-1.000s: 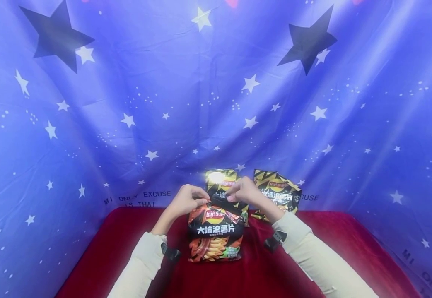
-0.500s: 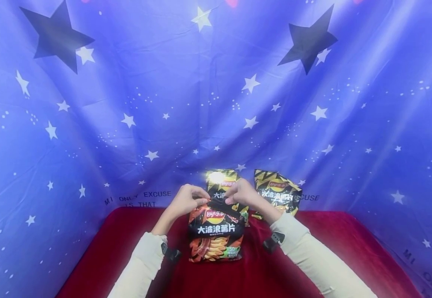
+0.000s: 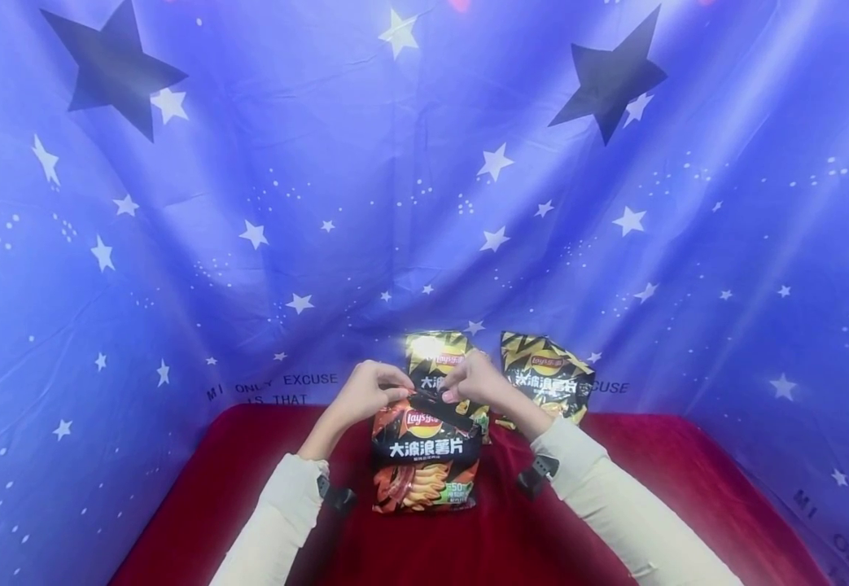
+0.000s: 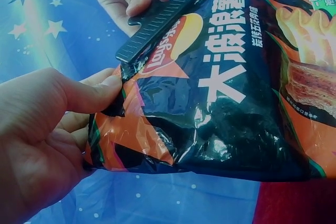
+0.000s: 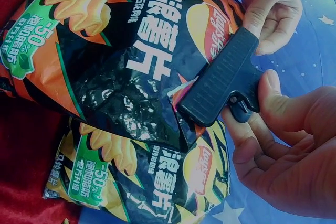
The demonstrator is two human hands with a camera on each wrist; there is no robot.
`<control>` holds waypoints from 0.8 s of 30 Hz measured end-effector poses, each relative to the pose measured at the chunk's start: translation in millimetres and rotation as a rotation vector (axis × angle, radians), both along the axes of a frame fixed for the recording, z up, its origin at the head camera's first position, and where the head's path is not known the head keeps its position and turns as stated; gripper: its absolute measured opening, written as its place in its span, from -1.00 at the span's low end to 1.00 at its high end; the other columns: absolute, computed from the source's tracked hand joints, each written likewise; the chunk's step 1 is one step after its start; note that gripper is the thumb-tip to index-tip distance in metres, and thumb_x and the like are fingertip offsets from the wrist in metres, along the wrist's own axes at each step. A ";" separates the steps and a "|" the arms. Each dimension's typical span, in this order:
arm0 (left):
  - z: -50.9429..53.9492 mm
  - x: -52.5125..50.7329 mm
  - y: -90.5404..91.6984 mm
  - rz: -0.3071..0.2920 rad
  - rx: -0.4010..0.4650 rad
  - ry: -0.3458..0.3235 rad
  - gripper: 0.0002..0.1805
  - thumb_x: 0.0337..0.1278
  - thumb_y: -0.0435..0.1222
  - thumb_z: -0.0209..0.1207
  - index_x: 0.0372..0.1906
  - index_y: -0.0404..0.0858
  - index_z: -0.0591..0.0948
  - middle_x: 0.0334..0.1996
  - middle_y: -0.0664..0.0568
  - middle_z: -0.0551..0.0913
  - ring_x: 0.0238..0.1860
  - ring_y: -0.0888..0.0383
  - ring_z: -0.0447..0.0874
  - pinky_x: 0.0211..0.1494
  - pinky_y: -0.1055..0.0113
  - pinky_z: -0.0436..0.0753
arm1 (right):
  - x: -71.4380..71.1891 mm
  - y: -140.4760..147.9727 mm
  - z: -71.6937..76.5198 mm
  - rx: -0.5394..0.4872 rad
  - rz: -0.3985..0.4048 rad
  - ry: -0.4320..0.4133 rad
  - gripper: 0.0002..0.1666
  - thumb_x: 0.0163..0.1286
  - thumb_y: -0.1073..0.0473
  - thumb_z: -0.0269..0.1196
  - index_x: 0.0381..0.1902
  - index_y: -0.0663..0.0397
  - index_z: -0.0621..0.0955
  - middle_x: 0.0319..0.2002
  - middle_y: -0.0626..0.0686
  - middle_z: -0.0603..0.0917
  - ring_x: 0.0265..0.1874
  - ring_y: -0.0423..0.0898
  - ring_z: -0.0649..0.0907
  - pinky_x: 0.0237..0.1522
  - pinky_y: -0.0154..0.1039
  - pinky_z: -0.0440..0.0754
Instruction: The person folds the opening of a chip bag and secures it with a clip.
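Left hand point(image 3: 369, 392): pinches the upper left corner of the orange-black chip bag point(image 3: 426, 468), lower centre of the head view
Right hand point(image 3: 477, 379): pinches the black clip point(image 5: 220, 80) by its handles
Black clip: slants across the bag's top (logo partly covered)
Yellow-black bags point(image 3: 547, 381): one right of centre, one partly behind the right hand
Tabletop point(image 3: 190, 505): red, bottom

Cream sleeves point(image 3: 625, 496) are worn with black strapped wrist cameras point(image 3: 539, 475).
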State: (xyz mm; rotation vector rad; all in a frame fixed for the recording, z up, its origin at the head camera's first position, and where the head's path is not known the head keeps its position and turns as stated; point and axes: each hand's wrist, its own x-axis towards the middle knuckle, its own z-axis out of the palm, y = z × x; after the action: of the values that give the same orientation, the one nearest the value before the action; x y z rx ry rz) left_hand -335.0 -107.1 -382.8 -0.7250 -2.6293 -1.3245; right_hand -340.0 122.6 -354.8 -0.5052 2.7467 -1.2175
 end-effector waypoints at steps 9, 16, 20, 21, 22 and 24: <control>0.6 -0.9 -0.1 -0.007 -0.006 0.025 -0.90 0.13 -0.45 0.38 -0.28 -0.22 0.81 -0.28 -0.03 0.84 -0.16 0.07 0.82 0.07 0.12 0.74 | -0.9 -0.3 -2.0 -0.010 0.007 0.000 -0.69 0.09 0.44 0.46 -0.15 0.37 0.75 -0.19 0.30 0.80 -0.29 0.01 0.78 -0.16 -0.15 0.79; -1.1 -1.9 0.4 -0.001 -0.019 0.029 -0.89 0.14 -0.44 0.38 -0.27 -0.20 0.81 -0.27 -0.01 0.84 -0.15 0.07 0.82 0.09 0.11 0.74 | 0.7 -0.2 -1.4 -0.026 0.021 -0.007 -0.69 0.09 0.44 0.46 -0.15 0.39 0.74 -0.20 0.31 0.80 -0.47 -0.17 0.68 -0.29 -0.26 0.74; -2.0 -2.5 0.2 0.005 -0.024 0.047 -0.90 0.14 -0.44 0.38 -0.27 -0.20 0.81 -0.27 -0.01 0.84 -0.17 0.09 0.82 0.06 0.15 0.75 | 1.1 0.1 -1.6 -0.032 0.024 -0.006 -0.70 0.09 0.45 0.45 -0.16 0.39 0.75 -0.22 0.30 0.81 -0.59 -0.23 0.57 -0.43 -0.31 0.65; -2.1 -2.4 0.1 0.005 -0.022 0.049 -0.90 0.14 -0.44 0.38 -0.28 -0.20 0.81 -0.28 -0.01 0.84 -0.17 0.10 0.81 0.05 0.15 0.75 | 1.2 0.2 -1.7 -0.036 0.025 -0.006 -0.71 0.09 0.45 0.45 -0.16 0.39 0.75 -0.22 0.30 0.81 -0.61 -0.23 0.56 -0.44 -0.32 0.64; -2.1 -2.3 0.2 0.007 -0.023 0.053 -0.90 0.14 -0.44 0.38 -0.28 -0.20 0.81 -0.28 -0.01 0.84 -0.17 0.10 0.81 0.05 0.16 0.75 | 1.4 0.3 -1.7 -0.039 0.025 -0.008 -0.71 0.09 0.45 0.45 -0.17 0.39 0.75 -0.23 0.30 0.81 -0.62 -0.24 0.55 -0.46 -0.34 0.63; -1.8 -1.6 0.7 0.008 -0.022 0.058 -0.90 0.13 -0.45 0.38 -0.29 -0.21 0.81 -0.28 -0.01 0.84 -0.17 0.10 0.81 0.04 0.15 0.75 | 1.5 0.5 -1.9 -0.041 0.027 -0.005 -0.72 0.09 0.45 0.45 -0.18 0.40 0.75 -0.23 0.31 0.80 -0.60 -0.22 0.59 -0.44 -0.33 0.65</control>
State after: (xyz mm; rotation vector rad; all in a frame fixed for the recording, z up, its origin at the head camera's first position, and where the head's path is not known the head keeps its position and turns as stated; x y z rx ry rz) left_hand -336.7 -106.3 -384.6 -0.7438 -2.6025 -1.2545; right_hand -338.5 123.2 -356.8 -0.5400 2.7064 -1.2702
